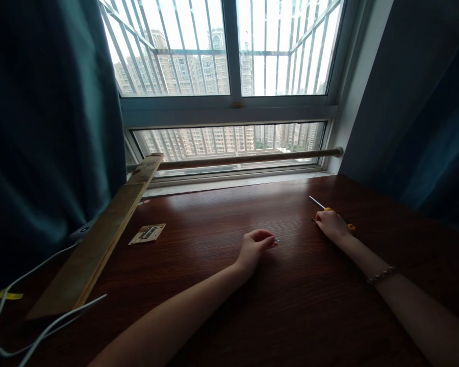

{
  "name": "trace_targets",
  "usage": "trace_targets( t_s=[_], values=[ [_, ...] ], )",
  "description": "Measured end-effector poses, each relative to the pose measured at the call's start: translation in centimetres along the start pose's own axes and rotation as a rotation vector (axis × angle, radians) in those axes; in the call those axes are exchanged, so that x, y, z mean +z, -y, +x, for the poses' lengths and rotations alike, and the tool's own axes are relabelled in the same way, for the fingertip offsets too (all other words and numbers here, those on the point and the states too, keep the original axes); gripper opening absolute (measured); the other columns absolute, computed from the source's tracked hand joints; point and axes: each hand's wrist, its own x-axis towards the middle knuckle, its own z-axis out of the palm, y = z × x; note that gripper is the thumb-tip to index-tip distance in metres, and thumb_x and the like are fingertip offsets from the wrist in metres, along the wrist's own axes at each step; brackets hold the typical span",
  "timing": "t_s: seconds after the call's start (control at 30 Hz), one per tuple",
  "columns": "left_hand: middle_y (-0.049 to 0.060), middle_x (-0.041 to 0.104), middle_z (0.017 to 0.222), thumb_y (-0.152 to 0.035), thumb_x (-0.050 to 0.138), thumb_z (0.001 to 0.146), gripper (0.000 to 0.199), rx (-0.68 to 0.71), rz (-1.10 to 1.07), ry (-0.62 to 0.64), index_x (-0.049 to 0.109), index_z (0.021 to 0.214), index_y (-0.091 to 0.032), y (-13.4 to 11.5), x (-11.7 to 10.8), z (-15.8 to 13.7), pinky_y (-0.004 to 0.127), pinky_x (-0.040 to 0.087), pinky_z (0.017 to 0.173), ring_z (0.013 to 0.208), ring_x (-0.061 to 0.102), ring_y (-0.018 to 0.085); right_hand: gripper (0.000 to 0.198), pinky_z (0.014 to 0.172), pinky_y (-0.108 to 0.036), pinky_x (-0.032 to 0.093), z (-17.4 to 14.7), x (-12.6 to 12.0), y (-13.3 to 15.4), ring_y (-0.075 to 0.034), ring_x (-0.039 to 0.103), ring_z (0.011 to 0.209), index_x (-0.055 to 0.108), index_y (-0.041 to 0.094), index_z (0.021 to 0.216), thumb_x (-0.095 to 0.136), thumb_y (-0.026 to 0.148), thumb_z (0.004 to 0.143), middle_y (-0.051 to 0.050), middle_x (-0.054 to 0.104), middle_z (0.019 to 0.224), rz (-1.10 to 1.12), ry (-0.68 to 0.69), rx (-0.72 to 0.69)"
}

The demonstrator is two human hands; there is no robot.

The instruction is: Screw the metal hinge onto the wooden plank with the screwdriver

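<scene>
Between the thumb and fingers of my left hand (255, 248) is pinched a small, thin silvery screw (277, 240); only its end sticks out, so its exact form is hard to make out. My right hand (333, 227) is closed around the handle of a screwdriver (316, 202), over the table to the right. Its metal shaft points to the far left, and yellow handle parts show on both sides of the hand. A tiny dark piece (313, 219) pokes out at the right fingertips; its kind is unclear.
A long wooden board (110, 224) leans on a horizontal rail (245, 159) by the window. Near it a small flat wooden piece with a dark print (147, 233) lies on the brown table (214, 306). White cables (46, 331) and a curtain (53, 127) are at left.
</scene>
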Motion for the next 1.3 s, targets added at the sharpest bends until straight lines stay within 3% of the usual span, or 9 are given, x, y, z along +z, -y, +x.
trace_targets(
  t_s=[0.13,0.27,0.37,0.43,0.7,0.9,1.0,1.1,1.3],
  values=[
    [0.004,0.066,0.065,-0.025,0.078,0.055,0.025,-0.014,-0.007,0.002,0.064,0.07,-0.01,0.1,0.1,0.0,0.028,0.049,0.07,0.063,0.064,0.015,0.016,0.063,-0.029,0.043,-0.2,0.3,0.4,-0.024,0.063,0.076,0.064,0.014,0.08,0.05,0.02,0.083,-0.012,0.065,0.082,-0.022,-0.089,-0.006],
    [0.005,0.067,0.065,-0.025,0.078,0.056,0.024,-0.018,0.014,0.019,0.064,0.069,-0.01,0.1,0.1,0.0,0.027,0.049,0.069,0.065,0.064,0.016,0.015,0.069,-0.027,0.046,-2.0,-0.1,3.6,-0.019,0.062,0.076,0.064,0.015,0.082,0.051,0.022,0.084,-0.008,0.066,0.082,0.404,-0.237,-0.268],
    [0.005,0.068,0.065,-0.027,0.077,0.057,0.023,-0.012,0.055,0.023,0.065,0.07,-0.011,0.0,0.1,-0.1,0.026,0.048,0.068,0.067,0.064,0.016,0.016,0.065,-0.024,0.049,-4.2,-0.6,7.0,-0.016,0.063,0.074,0.066,0.017,0.088,0.056,0.029,0.083,-0.005,0.068,0.083,0.825,-0.106,-0.495],
    [0.004,0.068,0.066,-0.028,0.076,0.058,0.023,0.003,0.091,0.022,0.066,0.071,-0.012,-0.2,0.0,-0.2,0.025,0.047,0.067,0.066,0.063,0.015,0.017,0.066,-0.024,0.05,-5.3,-1.0,8.7,-0.016,0.064,0.075,0.067,0.018,0.089,0.06,0.03,0.079,-0.004,0.069,0.085,0.974,0.003,-0.578],
    [0.005,0.067,0.062,-0.027,0.075,0.059,0.023,0.029,0.142,0.006,0.065,0.071,-0.01,-0.3,0.2,-0.4,0.026,0.049,0.064,0.061,0.063,0.015,0.016,0.066,-0.026,0.051,-6.1,-1.0,9.3,-0.019,0.067,0.072,0.072,0.019,0.081,0.067,0.031,0.071,-0.003,0.072,0.076,1.113,0.109,-0.435],
    [0.006,0.067,0.07,-0.023,0.078,0.055,0.032,0.016,0.142,-0.025,0.063,0.08,-0.011,0.0,-0.1,0.1,0.025,0.049,0.061,0.064,0.063,0.015,0.011,0.065,-0.026,0.05,-6.2,-0.5,9.5,-0.019,0.067,0.07,0.073,0.022,0.075,0.066,0.029,0.071,-0.001,0.072,0.073,1.039,0.02,-0.323],
    [0.009,0.068,0.083,-0.023,0.079,0.053,0.037,0.015,0.176,-0.049,0.063,0.084,-0.011,0.0,-0.1,0.3,0.025,0.049,0.061,0.071,0.063,0.016,0.012,0.066,-0.026,0.05,-4.8,-0.6,7.6,-0.019,0.067,0.071,0.073,0.021,0.075,0.064,0.027,0.071,-0.002,0.072,0.074,0.919,-0.136,-0.163],
    [0.009,0.068,0.082,-0.024,0.079,0.053,0.034,0.018,0.185,-0.048,0.064,0.08,-0.01,0.1,-0.1,0.3,0.024,0.049,0.06,0.072,0.063,0.016,0.013,0.07,-0.027,0.048,-2.8,-0.6,4.6,-0.02,0.066,0.074,0.072,0.018,0.076,0.06,0.022,0.073,-0.004,0.072,0.075,0.65,-0.276,-0.046],
    [0.008,0.068,0.074,-0.026,0.077,0.057,0.026,0.015,0.174,-0.02,0.065,0.075,-0.011,0.3,-0.3,0.1,0.025,0.049,0.065,0.071,0.064,0.016,0.019,0.072,-0.029,0.044,-1.1,0.5,1.6,-0.022,0.064,0.081,0.07,0.017,0.077,0.052,0.018,0.079,-0.007,0.07,0.081,0.147,-0.196,0.001]
  ],
)
